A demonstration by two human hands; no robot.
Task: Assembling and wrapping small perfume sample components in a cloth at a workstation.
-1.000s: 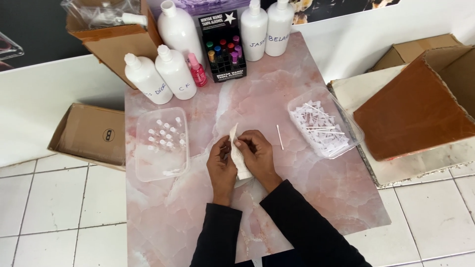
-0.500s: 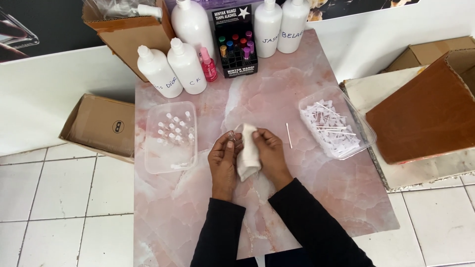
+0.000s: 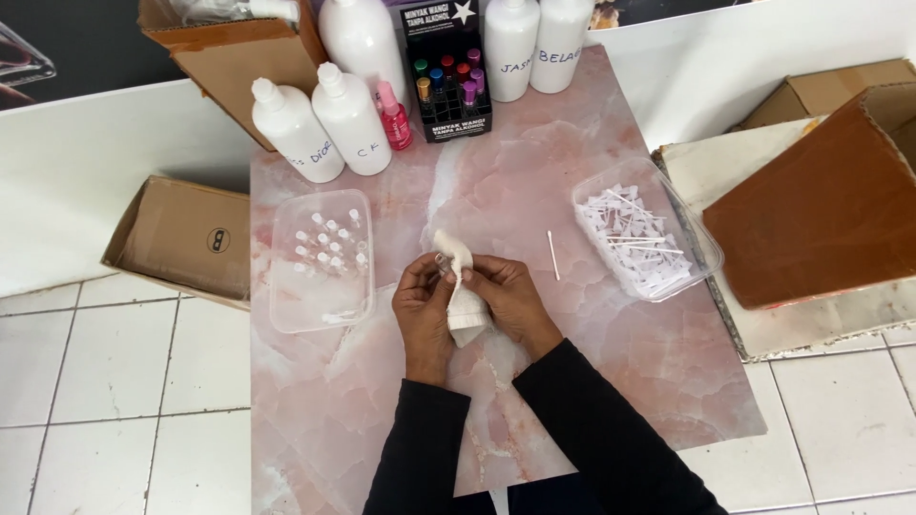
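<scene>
Head view: white cloth [image 3: 462, 298] pinched between left hand [image 3: 422, 303] and right hand [image 3: 509, 298], wrapped around a small vial [image 3: 442, 257], seemingly for wiping; vial tray [image 3: 320, 259] kept just beside.

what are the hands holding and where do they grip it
Both hands, left hand and right hand, hold a white cloth between them, gripping its upper part; something small may be inside, too tiny to tell.
</scene>
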